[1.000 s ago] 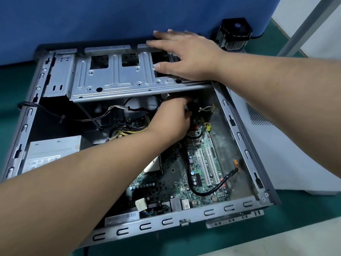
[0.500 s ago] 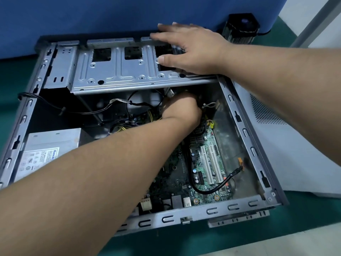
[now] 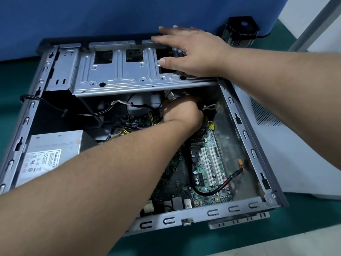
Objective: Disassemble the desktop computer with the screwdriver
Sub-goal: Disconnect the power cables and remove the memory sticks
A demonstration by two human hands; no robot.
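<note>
Head view: right hand (image 3: 195, 52) lying flat, fingers straight, bracing drive cage (image 3: 118, 74). Left hand (image 3: 181, 112) curling under it, grip contents hidden; better easing connectors out gently, not yanking cables (image 3: 129, 106).

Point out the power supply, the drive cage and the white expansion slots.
power supply (image 3: 49, 156), head view, its labelled top face.
drive cage (image 3: 118, 74), head view, its flat top plate.
white expansion slots (image 3: 212, 167), head view, the left slot's middle.

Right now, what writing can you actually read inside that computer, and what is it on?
"Huntkey": blue brand name on the power supply label.
Rest of that label: too small to read.
Motherboard markings: too small to read.
Nothing else legible.
</note>
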